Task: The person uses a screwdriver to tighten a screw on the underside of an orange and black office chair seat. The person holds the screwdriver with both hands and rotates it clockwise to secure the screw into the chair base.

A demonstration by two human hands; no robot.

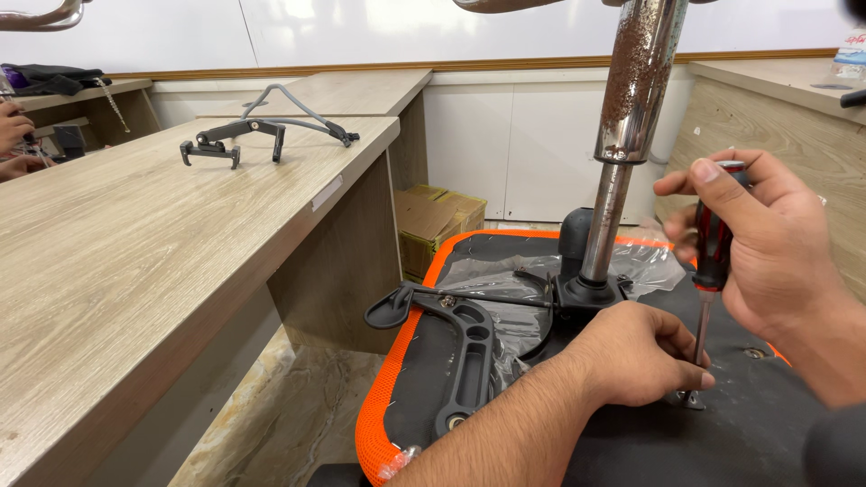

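Nearest, the left hand (631,356) rests on the black underside of an upturned chair seat with an orange mesh rim (374,397); its fingers are curled together, pinching the thin steel shaft of the screwdriver just above the tip. The tip sits on a small metal screw fitting (693,399) in the seat's right half. The right hand (767,252) stands above — clamped around the red-and-black handle of the screwdriver (713,248), which is held upright.

Left of the hands, a black plastic armrest bracket (460,347) lies along the seat, touching it. Clear plastic wrap (505,284) covers the seat's middle. Just beyond, a rust-speckled chrome gas-lift column (631,90) rises from a black base mount (591,290).

Further left, a long light wood-grain desk (117,261) runs away from the viewer — on its far end lies a grey-and-black metal chair mechanism (262,131). Under the desk's far end stands a brown cardboard box (433,225). At the far left edge another person's hand (11,126) shows.
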